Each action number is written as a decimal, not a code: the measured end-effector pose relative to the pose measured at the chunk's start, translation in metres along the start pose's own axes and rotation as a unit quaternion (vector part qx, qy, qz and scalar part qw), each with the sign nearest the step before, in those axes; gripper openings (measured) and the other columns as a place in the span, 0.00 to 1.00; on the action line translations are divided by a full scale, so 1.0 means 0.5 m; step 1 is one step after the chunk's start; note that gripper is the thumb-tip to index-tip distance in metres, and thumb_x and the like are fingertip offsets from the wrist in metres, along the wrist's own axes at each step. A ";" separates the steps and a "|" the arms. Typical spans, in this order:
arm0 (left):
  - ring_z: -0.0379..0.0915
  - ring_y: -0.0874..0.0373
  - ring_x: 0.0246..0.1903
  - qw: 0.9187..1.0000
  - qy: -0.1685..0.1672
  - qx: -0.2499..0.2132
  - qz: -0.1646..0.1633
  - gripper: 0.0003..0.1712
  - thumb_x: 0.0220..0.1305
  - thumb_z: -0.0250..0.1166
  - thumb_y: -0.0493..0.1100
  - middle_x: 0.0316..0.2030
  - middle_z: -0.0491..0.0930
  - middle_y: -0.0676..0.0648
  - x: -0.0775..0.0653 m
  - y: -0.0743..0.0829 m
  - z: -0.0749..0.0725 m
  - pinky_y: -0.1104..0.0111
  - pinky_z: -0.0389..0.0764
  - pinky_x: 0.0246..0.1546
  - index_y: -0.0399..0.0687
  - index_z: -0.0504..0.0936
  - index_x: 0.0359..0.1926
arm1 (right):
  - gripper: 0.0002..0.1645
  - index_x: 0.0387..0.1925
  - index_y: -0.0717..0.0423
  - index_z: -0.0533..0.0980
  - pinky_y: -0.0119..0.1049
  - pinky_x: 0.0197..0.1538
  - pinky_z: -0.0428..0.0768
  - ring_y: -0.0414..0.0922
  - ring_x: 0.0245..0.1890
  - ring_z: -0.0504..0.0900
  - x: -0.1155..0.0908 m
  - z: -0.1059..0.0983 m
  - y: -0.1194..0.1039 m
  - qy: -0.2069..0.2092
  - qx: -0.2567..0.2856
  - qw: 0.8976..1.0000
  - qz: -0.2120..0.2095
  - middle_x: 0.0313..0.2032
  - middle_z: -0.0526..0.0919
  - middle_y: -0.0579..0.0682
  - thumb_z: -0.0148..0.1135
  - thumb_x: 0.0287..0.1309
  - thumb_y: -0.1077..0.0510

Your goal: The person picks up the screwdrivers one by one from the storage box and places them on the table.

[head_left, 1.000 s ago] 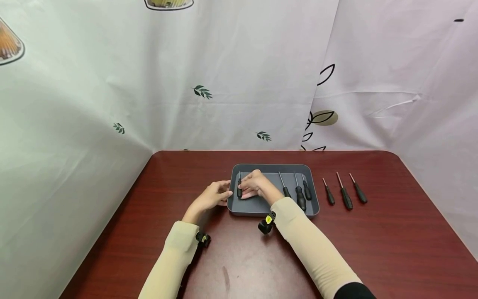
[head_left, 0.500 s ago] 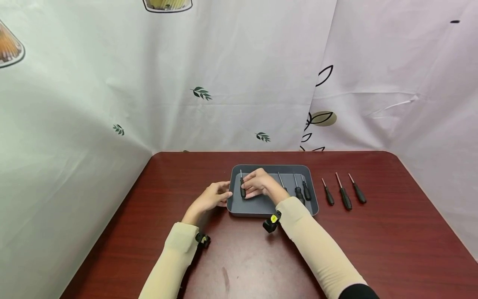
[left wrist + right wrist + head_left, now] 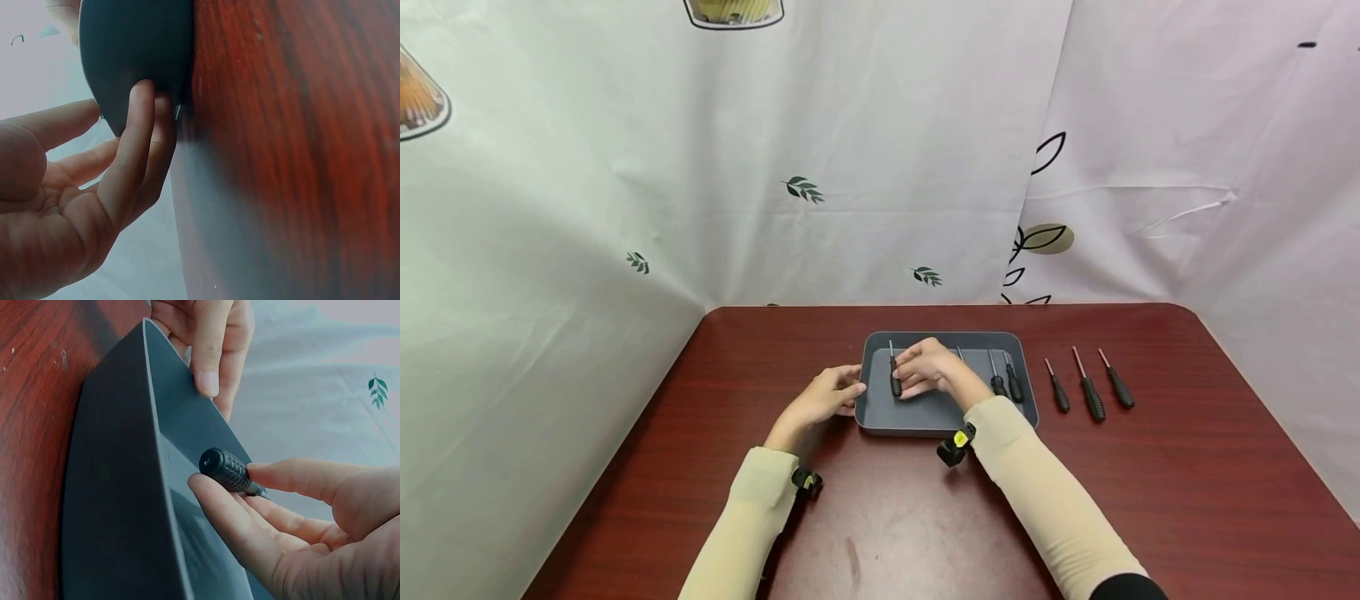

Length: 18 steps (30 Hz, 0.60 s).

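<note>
My left hand (image 3: 820,398) holds the left wall of a grey rectangular tray (image 3: 901,432). In the left wrist view its fingers press the outside of the wall, while the right wrist view shows the thumb over the rim. Inside the tray, toward its left, my right hand (image 3: 931,367) pinches a small screwdriver (image 3: 896,382) by its black ribbed handle (image 3: 226,470) between thumb and fingers. The shaft points to the tray's far side. Whether the screwdriver touches the tray floor, I cannot tell.
Behind my right hand, several screwdrivers lie in the tray's right part, among them a black-handled one (image 3: 1014,385); another is mostly covered, its shaft (image 3: 960,354) showing. On the table (image 3: 1195,467), three more screwdrivers (image 3: 1093,402) lie right of the tray. A white curtain (image 3: 865,233) hangs behind.
My right hand has moved a little to the right across the tray with the screwdriver, covering more of the other screwdrivers there. The left hand has stayed at the tray's left wall.
</note>
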<state>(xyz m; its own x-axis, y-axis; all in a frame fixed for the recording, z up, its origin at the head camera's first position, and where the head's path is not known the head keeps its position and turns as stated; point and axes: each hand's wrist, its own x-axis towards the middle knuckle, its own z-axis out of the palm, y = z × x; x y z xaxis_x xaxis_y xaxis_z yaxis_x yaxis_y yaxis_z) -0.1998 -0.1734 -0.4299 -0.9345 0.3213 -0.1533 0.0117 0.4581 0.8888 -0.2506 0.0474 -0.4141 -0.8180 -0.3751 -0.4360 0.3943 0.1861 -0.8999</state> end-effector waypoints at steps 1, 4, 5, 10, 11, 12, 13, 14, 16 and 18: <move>0.81 0.48 0.38 1.000 -0.002 0.002 0.002 0.29 0.74 0.56 0.33 0.51 0.77 0.29 0.000 0.000 0.000 0.60 0.87 0.37 0.25 0.61 0.70 | 0.23 0.58 0.72 0.73 0.48 0.41 0.87 0.51 0.29 0.86 -0.001 -0.003 0.000 -0.001 0.000 1.000 0.000 0.38 0.83 0.63 0.61 0.61 0.74; 0.81 0.46 0.38 1.000 -0.005 0.001 0.004 0.28 0.75 0.55 0.33 0.53 0.76 0.28 0.001 -0.001 -0.001 0.60 0.87 0.37 0.24 0.61 0.70 | 0.23 0.58 0.73 0.73 0.48 0.40 0.87 0.52 0.30 0.86 -0.003 -0.014 0.004 -0.004 -0.006 1.000 -0.002 0.39 0.83 0.64 0.60 0.61 0.74; 0.81 0.46 0.38 1.000 -0.006 0.000 0.005 0.28 0.75 0.55 0.33 0.53 0.76 0.27 0.001 -0.002 -0.001 0.59 0.87 0.37 0.24 0.61 0.70 | 0.22 0.58 0.73 0.72 0.48 0.40 0.87 0.51 0.30 0.86 -0.004 -0.017 0.004 -0.004 -0.009 1.000 -0.002 0.39 0.83 0.64 0.59 0.61 0.74; 0.80 0.46 0.37 1.000 -0.008 0.001 0.008 0.28 0.75 0.55 0.32 0.53 0.75 0.27 0.001 -0.004 -0.003 0.59 0.87 0.37 0.24 0.60 0.70 | 0.23 0.58 0.73 0.72 0.47 0.39 0.87 0.51 0.28 0.85 -0.004 -0.032 0.009 -0.009 -0.009 1.000 -0.001 0.39 0.83 0.64 0.60 0.60 0.75; 0.80 0.46 0.37 1.000 -0.009 0.001 0.008 0.28 0.75 0.55 0.32 0.53 0.75 0.27 0.001 -0.004 -0.003 0.60 0.87 0.37 0.24 0.60 0.71 | 0.23 0.57 0.73 0.72 0.47 0.39 0.87 0.51 0.28 0.86 -0.005 -0.034 0.009 -0.008 -0.008 1.000 -0.001 0.38 0.83 0.64 0.60 0.60 0.75; 0.80 0.47 0.37 1.000 -0.009 0.002 0.008 0.28 0.75 0.55 0.32 0.53 0.75 0.27 0.002 -0.004 -0.004 0.60 0.87 0.37 0.24 0.60 0.71 | 0.23 0.57 0.73 0.72 0.48 0.39 0.87 0.51 0.28 0.86 -0.007 -0.036 0.009 -0.008 -0.008 1.000 -0.001 0.38 0.83 0.64 0.60 0.60 0.75; 0.80 0.47 0.37 1.000 -0.011 0.001 0.008 0.28 0.75 0.55 0.32 0.53 0.75 0.27 0.002 -0.004 -0.004 0.60 0.87 0.37 0.24 0.60 0.71 | 0.23 0.57 0.73 0.72 0.48 0.39 0.87 0.50 0.28 0.85 -0.009 -0.038 0.007 -0.007 -0.008 1.000 0.000 0.38 0.83 0.64 0.60 0.60 0.75; 0.80 0.47 0.37 1.000 -0.012 0.001 0.009 0.29 0.75 0.55 0.32 0.53 0.75 0.27 0.002 -0.005 -0.004 0.59 0.87 0.37 0.24 0.60 0.71 | 0.23 0.57 0.73 0.72 0.48 0.40 0.87 0.51 0.27 0.85 -0.011 -0.039 0.006 -0.006 -0.007 1.000 0.001 0.38 0.82 0.64 0.60 0.60 0.75; 0.80 0.46 0.37 1.000 -0.014 -0.002 0.011 0.29 0.75 0.54 0.32 0.53 0.75 0.27 0.003 -0.005 -0.004 0.59 0.87 0.37 0.24 0.59 0.71 | 0.23 0.57 0.74 0.72 0.49 0.41 0.87 0.51 0.27 0.85 -0.015 -0.043 0.003 -0.006 -0.008 1.000 0.003 0.38 0.82 0.64 0.60 0.60 0.75; 0.80 0.45 0.37 1.000 -0.015 -0.005 0.012 0.29 0.75 0.54 0.32 0.52 0.75 0.27 0.004 -0.005 -0.004 0.59 0.87 0.37 0.24 0.59 0.71 | 0.23 0.58 0.74 0.71 0.49 0.41 0.87 0.51 0.27 0.85 -0.018 -0.046 0.001 -0.005 -0.008 1.000 0.005 0.38 0.82 0.64 0.60 0.61 0.75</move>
<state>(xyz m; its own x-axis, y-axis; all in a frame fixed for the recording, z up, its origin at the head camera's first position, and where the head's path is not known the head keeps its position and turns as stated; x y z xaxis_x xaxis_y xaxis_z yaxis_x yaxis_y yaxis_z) -0.2024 -0.1756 -0.4313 -0.9232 0.3562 -0.1440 0.0303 0.4412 0.8969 -0.2527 0.0720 -0.4106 -0.8101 -0.3820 -0.4447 0.3952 0.2045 -0.8956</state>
